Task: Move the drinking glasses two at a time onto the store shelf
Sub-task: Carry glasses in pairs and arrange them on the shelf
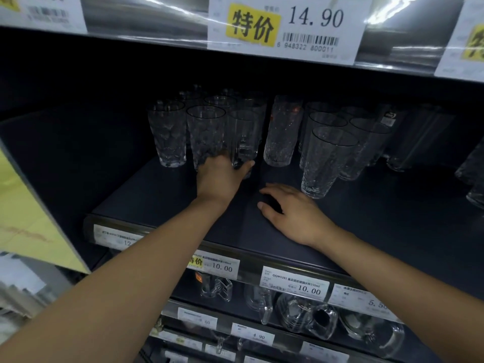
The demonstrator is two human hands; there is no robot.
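Observation:
Several clear drinking glasses stand in two groups on the dark store shelf (162, 200). My left hand (218, 178) reaches into the left group, at the bases of a dimpled glass (205, 132) and a ribbed glass (245, 134). Its thumb wraps the front of the ribbed glass, and its fingers are hidden behind the dimpled one. My right hand (293, 213) hovers palm down over the bare shelf with its fingers spread and nothing in it. It is just left of the front glass (328, 158) of the right group and is not touching it.
A thin divider (263, 142) separates the two groups of glasses. The upper shelf edge carries a large price tag (288, 24) close overhead. Price labels line the front rail (222, 264). Glass mugs (309, 315) fill the shelves below, and more glasses (474, 169) stand at the far right.

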